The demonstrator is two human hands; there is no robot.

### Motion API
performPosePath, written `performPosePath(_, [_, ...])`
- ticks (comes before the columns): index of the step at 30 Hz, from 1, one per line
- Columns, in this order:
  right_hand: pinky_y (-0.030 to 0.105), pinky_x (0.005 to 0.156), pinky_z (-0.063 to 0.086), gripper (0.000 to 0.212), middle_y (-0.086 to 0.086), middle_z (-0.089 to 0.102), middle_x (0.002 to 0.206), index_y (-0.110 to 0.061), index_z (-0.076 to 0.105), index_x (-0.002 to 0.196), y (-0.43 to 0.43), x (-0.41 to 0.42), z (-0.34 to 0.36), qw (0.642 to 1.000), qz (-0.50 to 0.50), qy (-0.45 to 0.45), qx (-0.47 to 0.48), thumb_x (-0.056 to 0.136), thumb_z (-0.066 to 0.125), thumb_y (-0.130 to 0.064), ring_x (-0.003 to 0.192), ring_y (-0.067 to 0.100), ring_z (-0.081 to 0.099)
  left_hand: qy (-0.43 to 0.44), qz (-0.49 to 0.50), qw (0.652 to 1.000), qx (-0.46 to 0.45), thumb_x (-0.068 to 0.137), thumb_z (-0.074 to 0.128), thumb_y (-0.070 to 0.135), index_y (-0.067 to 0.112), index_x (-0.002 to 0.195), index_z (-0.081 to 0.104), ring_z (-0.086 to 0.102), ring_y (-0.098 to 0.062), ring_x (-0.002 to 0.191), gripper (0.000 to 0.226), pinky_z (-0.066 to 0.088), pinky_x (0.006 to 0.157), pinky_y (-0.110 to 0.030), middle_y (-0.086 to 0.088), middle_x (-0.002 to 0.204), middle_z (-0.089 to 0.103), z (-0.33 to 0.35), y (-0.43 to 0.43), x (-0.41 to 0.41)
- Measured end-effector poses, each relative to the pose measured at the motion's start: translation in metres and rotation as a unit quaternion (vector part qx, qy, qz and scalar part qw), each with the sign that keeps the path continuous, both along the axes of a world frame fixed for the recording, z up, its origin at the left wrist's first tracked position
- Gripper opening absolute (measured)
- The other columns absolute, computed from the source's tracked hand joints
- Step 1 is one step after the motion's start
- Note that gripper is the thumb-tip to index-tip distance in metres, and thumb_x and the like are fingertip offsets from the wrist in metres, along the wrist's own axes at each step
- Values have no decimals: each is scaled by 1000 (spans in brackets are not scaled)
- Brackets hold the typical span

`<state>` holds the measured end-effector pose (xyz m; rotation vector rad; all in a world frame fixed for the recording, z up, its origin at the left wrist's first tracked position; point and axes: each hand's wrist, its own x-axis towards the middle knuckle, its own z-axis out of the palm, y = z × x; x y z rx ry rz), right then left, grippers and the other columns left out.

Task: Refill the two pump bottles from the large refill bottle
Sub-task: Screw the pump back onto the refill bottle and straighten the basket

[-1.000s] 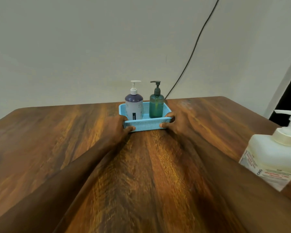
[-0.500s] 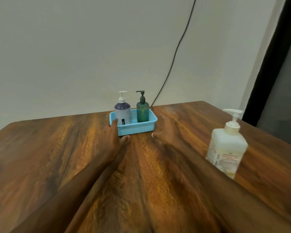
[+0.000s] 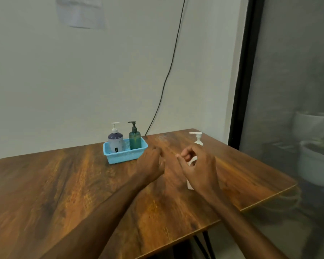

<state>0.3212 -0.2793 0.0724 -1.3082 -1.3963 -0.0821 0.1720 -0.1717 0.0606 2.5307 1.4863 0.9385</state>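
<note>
Blue basket (image 3: 120,159) by far edge, refill bottle (image 3: 198,142) right

wooden table (image 3: 64,184), pale wall (image 3: 45,81) (cable (image 3: 168,71))

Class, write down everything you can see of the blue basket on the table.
The blue basket is a shallow rectangular tray, apparently plastic, with fine mesh walls and a solid rim. It sits flat on the wooden table, near the far edge by the wall. Two pump bottles stand upright inside: a purple bottle left, a green bottle right. The left hand is near its right corner, seemingly not touching.
</note>
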Motion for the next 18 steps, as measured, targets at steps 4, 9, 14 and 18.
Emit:
performPosePath(4, [27, 72, 57, 46, -9, 59, 101, -28, 51, 105, -17, 32, -17, 996, -64, 55, -5, 75, 86, -37, 89, 11, 61, 61, -6, 998, -28, 94, 67, 29, 21, 107, 60, 58, -13, 99, 17, 45, 82, -24, 3, 108, 62, 4, -4, 25])
performPosePath(9, [44, 98, 53, 101, 1, 47, 137, -25, 31, 137, -2, 47, -41, 978, -114, 86, -151, 61, 90, -54, 124, 20, 49, 143, -22, 986, -88, 91, 72, 27, 21, 116, 62, 58, -15, 105, 27, 55, 92, -32, 1, 118, 63, -1, -2, 41])
performPosePath(14, [31, 81, 49, 97, 2, 53, 129, -24, 27, 133, 13, 47, -58, 958, -75, 102, -258, 64, 87, -57, 116, 21, 56, 209, -26, 966, -151, 95, 69, 28, 19, 131, 58, 57, -20, 117, 39, 53, 100, -36, -4, 132, 60, -9, 1, 49])
performPosePath(18, [26, 79, 38, 89, 0, 52, 129, -23, 32, 134, 21, 52, -62, 958, -67, 85, -264, 70, 85, -54, 114, 19, 55, 253, -16, 948, -193, 93, 70, 29, 20, 134, 56, 57, -24, 120, 44, 51, 102, -41, -5, 134, 59, -15, 9, 57])
